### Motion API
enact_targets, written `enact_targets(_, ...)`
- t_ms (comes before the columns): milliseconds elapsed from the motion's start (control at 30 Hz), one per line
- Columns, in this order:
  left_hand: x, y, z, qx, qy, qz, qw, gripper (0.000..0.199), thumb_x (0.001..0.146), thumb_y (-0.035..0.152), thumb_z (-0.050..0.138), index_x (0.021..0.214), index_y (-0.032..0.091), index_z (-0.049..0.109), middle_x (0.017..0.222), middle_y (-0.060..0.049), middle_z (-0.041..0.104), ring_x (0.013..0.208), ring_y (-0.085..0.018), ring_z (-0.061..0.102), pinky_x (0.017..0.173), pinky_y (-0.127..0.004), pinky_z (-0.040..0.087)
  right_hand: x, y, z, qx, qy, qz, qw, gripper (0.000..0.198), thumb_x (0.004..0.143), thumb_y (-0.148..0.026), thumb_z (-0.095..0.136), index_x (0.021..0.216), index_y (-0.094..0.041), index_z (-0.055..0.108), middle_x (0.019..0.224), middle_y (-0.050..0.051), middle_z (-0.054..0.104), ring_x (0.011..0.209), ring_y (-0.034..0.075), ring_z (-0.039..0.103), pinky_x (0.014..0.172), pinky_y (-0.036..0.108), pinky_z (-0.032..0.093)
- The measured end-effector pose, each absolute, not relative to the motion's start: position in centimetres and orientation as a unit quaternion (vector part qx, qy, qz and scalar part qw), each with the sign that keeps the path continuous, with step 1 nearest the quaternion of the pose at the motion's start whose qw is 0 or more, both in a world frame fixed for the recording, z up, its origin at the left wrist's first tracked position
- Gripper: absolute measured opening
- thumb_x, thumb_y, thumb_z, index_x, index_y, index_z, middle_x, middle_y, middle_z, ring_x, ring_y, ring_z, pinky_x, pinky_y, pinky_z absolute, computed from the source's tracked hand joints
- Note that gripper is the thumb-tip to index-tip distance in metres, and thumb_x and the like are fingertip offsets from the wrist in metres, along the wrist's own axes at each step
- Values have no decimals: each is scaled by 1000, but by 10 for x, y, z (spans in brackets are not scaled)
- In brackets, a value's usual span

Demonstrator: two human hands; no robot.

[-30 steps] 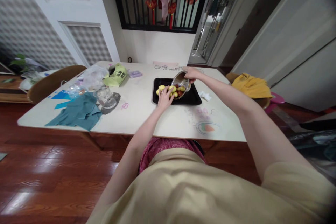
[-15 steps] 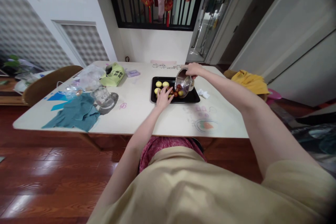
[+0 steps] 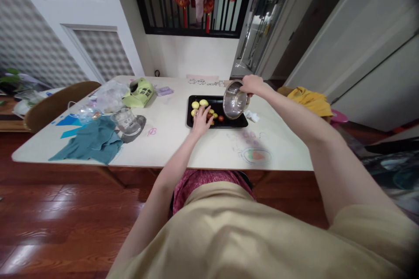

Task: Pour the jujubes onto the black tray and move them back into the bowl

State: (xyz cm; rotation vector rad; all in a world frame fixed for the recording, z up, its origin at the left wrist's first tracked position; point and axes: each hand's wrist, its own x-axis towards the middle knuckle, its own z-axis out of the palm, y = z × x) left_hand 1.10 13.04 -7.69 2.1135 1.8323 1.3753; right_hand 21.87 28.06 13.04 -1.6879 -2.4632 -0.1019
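Observation:
A black rectangular tray (image 3: 231, 124) lies on the white table, with several yellow round fruits (image 3: 203, 103) at its left end and small red and yellow fruits, perhaps cherry tomatoes (image 3: 221, 118), around the middle. My left hand (image 3: 200, 121) rests over the fruit in the tray, fingers spread, partly covering the pieces beneath. Gripped at the rim by my right hand (image 3: 252, 85), a shiny metal bowl (image 3: 235, 101) is tipped on its side above the tray's right half. The bowl's inside faces left, and no fruit shows in it.
White crumpled tissue (image 3: 252, 116) lies right of the tray. To the left are a clear container (image 3: 125, 122), a teal cloth (image 3: 94, 141), a green bag-like item (image 3: 139, 93) and plastic bags (image 3: 111, 95). A yellow cloth (image 3: 309, 101) hangs over a chair at the right.
The metal bowl has risen slightly and moved right, away from the fruit. Small fruits seen at its mouth before are gone from it. My left hand remains over the tray.

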Motion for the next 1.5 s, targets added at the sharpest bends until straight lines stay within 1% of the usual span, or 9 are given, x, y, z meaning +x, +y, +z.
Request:
enact_targets(167,1,108,-69,654,555,515,-11,56,112,54,46,159,25,49,168,-18,47,160,-33,43,135,-61,27,258,231,127,-587,-802,66,95,18,94,-19,64,101,-9,76,57,5,67,69,25,77,78,35,63)
enact_targets(300,-4,80,-65,650,514,559,-24,52,114,53,39,157,26,51,165,-16,51,157,-29,47,133,-55,37,288,188,92,-525,-789,285,146,14,94,-14,61,100,-10,72,47,-2,59,43,15,62,46,21,48)
enact_targets(467,-11,45,-64,640,501,582,-28,49,116,49,37,153,24,55,160,-15,56,153,-27,52,129,-53,43,302,151,30,-413,-757,490,125,21,91,-26,72,106,-13,72,53,-3,64,38,10,54,36,18,41)
enact_targets(667,-11,11,-69,671,460,582,-23,50,117,48,33,151,23,59,158,-16,59,152,-29,54,128,-56,44,294,133,-12,-332,-748,573,52,48,90,-44,77,127,-15,70,63,-4,68,42,9,55,39,19,45)
enact_targets(767,-8,3,-69,711,414,568,-2,48,117,45,33,148,22,63,158,-15,60,153,-29,53,128,-57,44,290,136,-19,-302,-764,570,35,54,88,-56,77,125,-17,72,69,-3,69,46,9,55,42,20,46)
enact_targets(900,-5,1,-66,742,379,552,37,48,117,42,32,140,22,69,152,-14,66,148,-28,58,125,-57,48,280,153,-21,-334,-810,471,105,53,97,-66,63,92,-15,76,62,0,65,52,13,58,52,25,48)
enact_targets(1033,-5,0,-65,757,357,545,49,50,117,43,31,133,21,73,144,-14,72,145,-29,61,120,-59,51,252,171,-20,-420,-839,241,248,31,101,-44,64,93,-17,78,73,4,75,70,18,68,67,27,49)
enact_targets(1133,-6,0,-66,762,350,544,45,50,117,42,31,130,21,75,139,-14,74,142,-29,64,117,-59,53,223,178,-22,-408,-868,156,237,14,96,-30,73,104,-20,80,102,7,82,92,22,74,77,28,51)
enact_targets(1500,-6,-1,-67,768,363,527,31,52,117,43,30,126,21,76,136,-14,75,137,-29,66,114,-57,54,191,202,-39,-390,-874,215,194,12,86,-26,85,95,-19,79,91,5,82,87,21,76,78,26,54)
